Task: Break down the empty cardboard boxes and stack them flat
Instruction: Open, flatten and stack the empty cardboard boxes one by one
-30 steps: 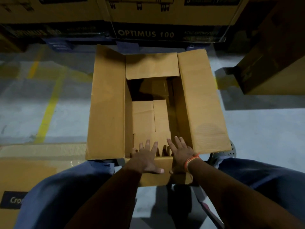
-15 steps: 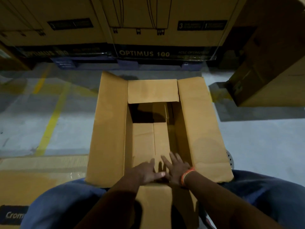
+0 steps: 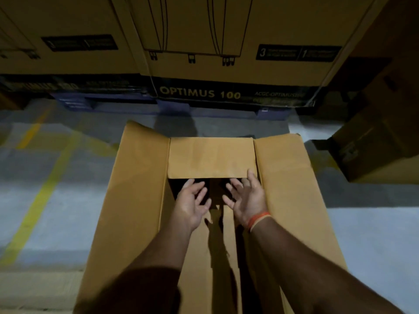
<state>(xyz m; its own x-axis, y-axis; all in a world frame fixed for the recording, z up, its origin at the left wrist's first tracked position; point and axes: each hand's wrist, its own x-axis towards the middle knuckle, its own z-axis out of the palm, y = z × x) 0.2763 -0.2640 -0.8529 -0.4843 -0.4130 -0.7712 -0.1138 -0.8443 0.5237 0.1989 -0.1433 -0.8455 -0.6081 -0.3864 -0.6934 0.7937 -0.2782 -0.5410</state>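
Open cardboard box point(image 3: 136, 200) sits on the floor point(image 3: 56, 200) directly in front of the person, top flaps splayed: long left flap point(image 3: 136, 189), long right flap point(image 3: 292, 200), and a short far flap point(image 3: 210, 157) folded inward over the dark opening. Nothing visible inside, though the far end under that flap is too dark to be sure. Judged as plain corrugated board: light for its bulk, stiff across the panels, weak and willing along the scored folds and seams. Surface looks dry and matt, not slippery; edges could crease or tear if forced against the fold lines. Best hold is probably a flap's free edge or the rim at a corner, where the board hinges; pushing on a panel's middle would only bow it. Both hands are reaching over the opening, palms turned partly up, fingers spread wide, holding nothing. Left hand point(image 3: 192, 200) is over the dark gap just short of the far flap's free edge. Right hand point(image 3: 247, 200), orange band point(image 3: 258, 219) at the wrist, is beside it, with fingertips at or touching that edge near the right corner; contact cannot be confirmed. The far flap looks like the next piece to lift. Beyond the box, large printed cartons point(image 3: 226, 41) line the far side, another carton point(image 3: 374, 143) to the right, and a yellow floor line point(image 3: 40, 200) to the left.
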